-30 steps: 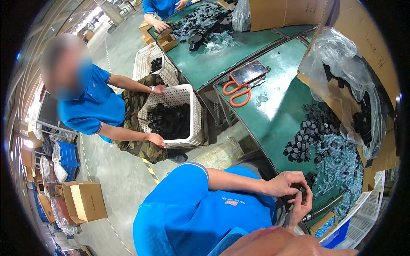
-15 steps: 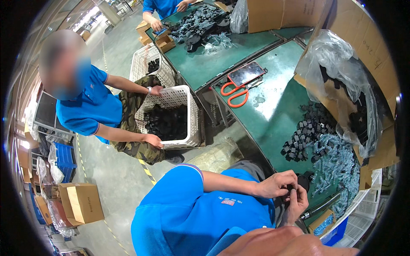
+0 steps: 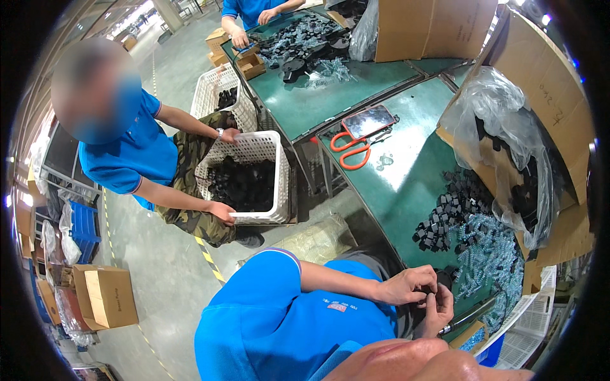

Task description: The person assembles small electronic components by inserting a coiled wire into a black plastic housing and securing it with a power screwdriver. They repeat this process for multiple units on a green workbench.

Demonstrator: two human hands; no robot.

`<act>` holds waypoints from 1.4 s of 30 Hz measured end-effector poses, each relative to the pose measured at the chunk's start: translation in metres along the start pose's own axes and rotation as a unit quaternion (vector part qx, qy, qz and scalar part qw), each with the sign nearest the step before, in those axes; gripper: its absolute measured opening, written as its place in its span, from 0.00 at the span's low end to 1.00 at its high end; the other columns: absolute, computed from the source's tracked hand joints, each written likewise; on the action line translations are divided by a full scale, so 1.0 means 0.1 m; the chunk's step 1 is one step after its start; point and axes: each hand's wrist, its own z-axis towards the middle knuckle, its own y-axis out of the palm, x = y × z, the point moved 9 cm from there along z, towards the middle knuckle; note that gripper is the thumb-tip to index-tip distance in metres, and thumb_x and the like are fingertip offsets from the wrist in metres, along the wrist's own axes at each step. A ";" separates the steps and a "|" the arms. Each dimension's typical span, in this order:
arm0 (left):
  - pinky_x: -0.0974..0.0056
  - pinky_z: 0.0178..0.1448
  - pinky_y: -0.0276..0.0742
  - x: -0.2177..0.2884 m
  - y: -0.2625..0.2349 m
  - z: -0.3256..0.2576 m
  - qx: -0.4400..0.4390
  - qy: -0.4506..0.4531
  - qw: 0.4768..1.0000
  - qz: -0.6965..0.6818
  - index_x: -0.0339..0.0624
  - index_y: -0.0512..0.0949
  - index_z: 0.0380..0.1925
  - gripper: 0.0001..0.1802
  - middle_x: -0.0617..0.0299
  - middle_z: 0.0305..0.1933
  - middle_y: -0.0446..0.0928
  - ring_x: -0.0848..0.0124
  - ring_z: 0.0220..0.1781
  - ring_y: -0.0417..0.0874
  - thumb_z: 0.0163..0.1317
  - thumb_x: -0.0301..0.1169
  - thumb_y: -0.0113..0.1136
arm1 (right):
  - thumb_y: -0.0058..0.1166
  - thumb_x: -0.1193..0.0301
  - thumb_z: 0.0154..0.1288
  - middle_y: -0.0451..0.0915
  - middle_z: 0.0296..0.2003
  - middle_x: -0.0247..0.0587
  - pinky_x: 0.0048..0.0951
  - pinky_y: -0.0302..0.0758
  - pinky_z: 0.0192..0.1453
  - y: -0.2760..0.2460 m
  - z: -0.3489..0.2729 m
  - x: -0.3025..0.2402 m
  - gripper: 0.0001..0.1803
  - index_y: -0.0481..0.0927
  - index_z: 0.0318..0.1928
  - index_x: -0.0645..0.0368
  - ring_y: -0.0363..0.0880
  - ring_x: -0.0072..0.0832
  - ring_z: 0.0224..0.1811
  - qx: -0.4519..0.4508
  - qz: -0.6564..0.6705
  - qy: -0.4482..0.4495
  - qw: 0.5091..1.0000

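Observation:
My left hand (image 3: 410,286) and my right hand (image 3: 438,310) meet close in front of my body, at the edge of the green table (image 3: 400,197). Fingertips of both are pinched together around a small dark part (image 3: 427,292), mostly covered by the fingers. Just past them lies a round black piece (image 3: 447,275), partly hidden. A heap of small black blocks (image 3: 438,228) is on the table beyond my hands. Beside it spreads a pile of light-blue coil-like pieces (image 3: 480,254). A dark rod-shaped tool (image 3: 469,315) is near my right hand.
Orange-handled scissors (image 3: 351,152) and a phone (image 3: 368,122) lie farther along the table. A cardboard box (image 3: 540,95) with a plastic bag (image 3: 489,101) stands at the right. At left, a person (image 3: 121,152) grips a white basket (image 3: 279,184) of black parts. Another person works at the far table.
The whole view has shifted slightly. My hands stay together with the small dark part, their fingers barely changed. The person at left still grips the basket.

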 end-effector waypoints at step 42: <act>0.57 0.59 0.74 -0.87 0.05 0.67 -0.113 -0.222 0.919 0.304 0.33 0.73 0.57 0.32 0.46 0.54 0.75 0.53 0.55 0.78 0.51 0.30 0.70 | 0.63 0.77 0.62 0.81 0.35 0.28 0.16 0.73 0.40 -1.03 0.42 0.39 0.11 0.82 0.45 0.64 0.76 0.13 0.37 0.200 -0.025 0.051 0.978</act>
